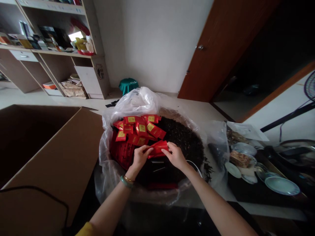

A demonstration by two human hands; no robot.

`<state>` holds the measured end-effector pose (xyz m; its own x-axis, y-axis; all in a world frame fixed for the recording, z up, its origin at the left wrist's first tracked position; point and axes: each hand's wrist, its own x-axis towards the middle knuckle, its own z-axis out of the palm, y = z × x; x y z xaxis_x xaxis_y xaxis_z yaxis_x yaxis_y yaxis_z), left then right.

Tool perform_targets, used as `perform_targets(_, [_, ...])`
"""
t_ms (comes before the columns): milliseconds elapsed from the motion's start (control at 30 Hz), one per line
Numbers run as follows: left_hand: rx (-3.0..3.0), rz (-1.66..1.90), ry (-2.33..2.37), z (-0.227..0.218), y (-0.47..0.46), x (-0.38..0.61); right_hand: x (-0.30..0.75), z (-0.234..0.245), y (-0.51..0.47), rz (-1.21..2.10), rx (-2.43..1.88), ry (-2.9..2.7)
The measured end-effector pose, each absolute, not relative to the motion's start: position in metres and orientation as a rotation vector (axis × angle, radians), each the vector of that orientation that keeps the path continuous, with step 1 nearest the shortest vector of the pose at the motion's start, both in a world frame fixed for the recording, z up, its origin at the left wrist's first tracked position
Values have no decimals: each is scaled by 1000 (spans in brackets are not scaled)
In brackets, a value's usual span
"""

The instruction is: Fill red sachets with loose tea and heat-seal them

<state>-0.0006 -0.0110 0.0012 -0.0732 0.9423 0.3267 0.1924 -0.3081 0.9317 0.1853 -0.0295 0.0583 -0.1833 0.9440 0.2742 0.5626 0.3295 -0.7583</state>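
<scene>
While a red packet (157,148) is pinched at one end by the left hand (139,158), its other end is clamped between thumb and fingers of the right hand (177,157). It is held over dark leaves (183,136) in a clear bag (106,177), near piled packets (141,128).

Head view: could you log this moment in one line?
left hand: pinches red packet | right hand: pinches its other end | beyond: yellow-labelled red packets | nearby: dark leaf-like bits

Brown door (221,49) beside pale wall (152,42)
</scene>
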Motion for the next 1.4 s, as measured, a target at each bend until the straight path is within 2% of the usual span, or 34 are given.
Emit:
perform_targets(67, [1542,1429,1240,1,-11,-2,182,61,-32,931,-1269,-1846])
perform_targets(133, [1579,1395,1208,2,-13,-1,178,60,-34,1060,-1260,-1852])
perform_targets(300, [1568,1420,1147,10,-16,2,176,48,-31,800,-1409,-1873])
perform_targets(433, [1334,1448,1163,12,-12,3,175,42,-31,654,-1310,-1967])
perform_targets(500, [1286,1419,1156,10,-10,2,175,43,-33,768,-1232,-1975])
perform_targets(633, [1417,1407,1177,5,-9,1,173,48,-35,1209,-1135,-1856])
perform_targets(833, [2012,1783,1457,15,-25,2,174,50,-32,1507,-1120,-1540])
perform_targets(933, [2510,1475,1425,20,-32,7,175,49,-31,1643,-1071,-1341])
perform_targets(1067, [2710,1102,1451,19,-31,11,174,48,-31,1747,-949,-1135])
perform_targets(1233, [2768,1017,1358,19,-25,2,166,51,-34,1835,-862,-1131])
perform_targets(1400, [2802,1110,1275,13,-24,-1,162,53,-38,1886,-831,-1233])
